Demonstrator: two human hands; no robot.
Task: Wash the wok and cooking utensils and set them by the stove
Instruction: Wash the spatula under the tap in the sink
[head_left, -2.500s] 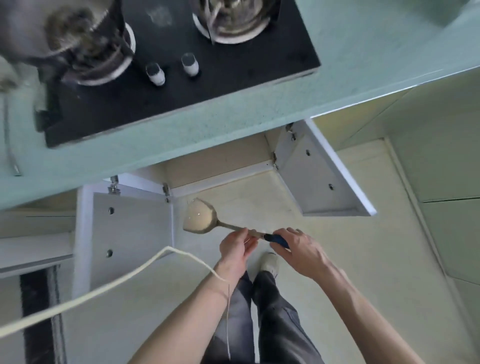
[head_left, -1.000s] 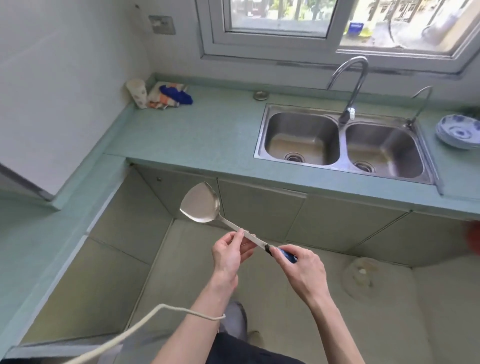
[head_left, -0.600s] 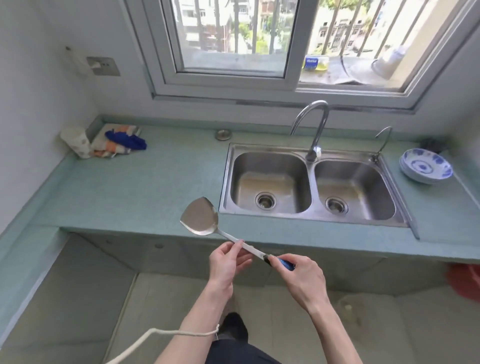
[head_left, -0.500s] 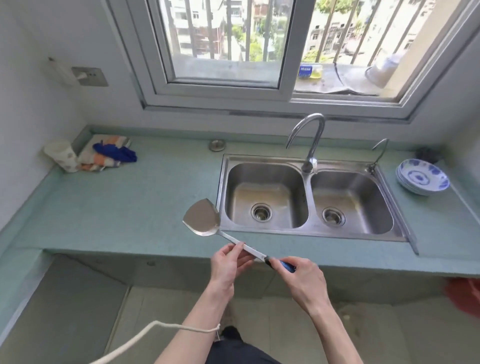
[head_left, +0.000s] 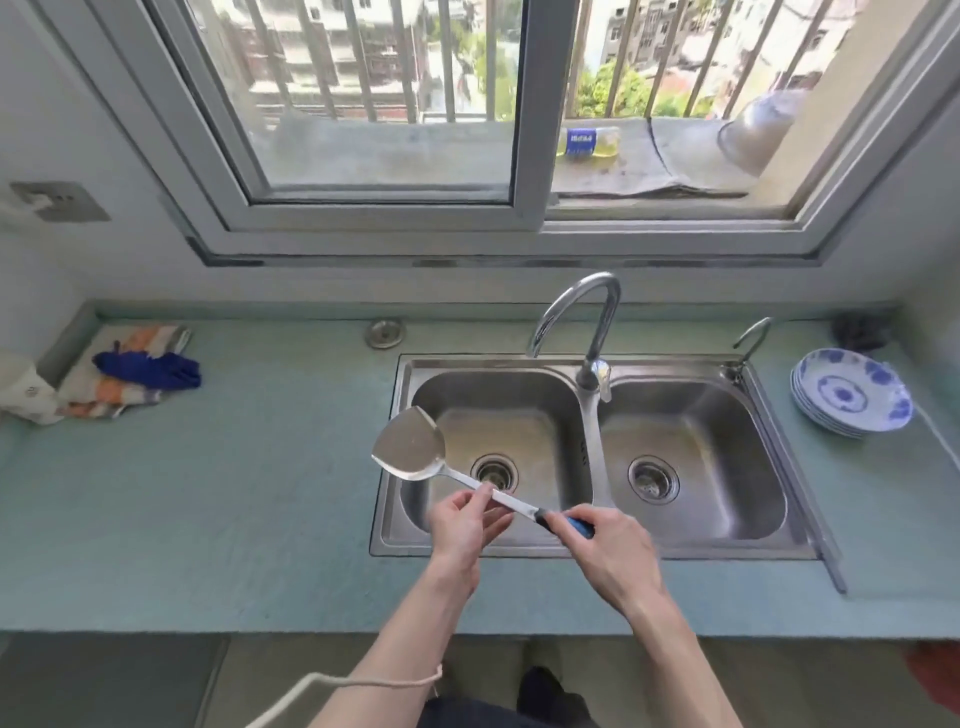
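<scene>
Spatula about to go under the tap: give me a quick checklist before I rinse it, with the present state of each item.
1. Spatula held by both hands: ok, right hand grips the blue handle, left hand pinches the shaft.
2. Blade over the left basin: ok.
3. Basin free of dishes: ok.
4. Tap running: not ok, no water visible.
5. Spout aimed at the left basin: ok.
6. Blade dirty or clean: cannot tell.

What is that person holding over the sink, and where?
A metal spatula: right hand grips its blue handle end, left hand pinches the metal shaft.
</scene>
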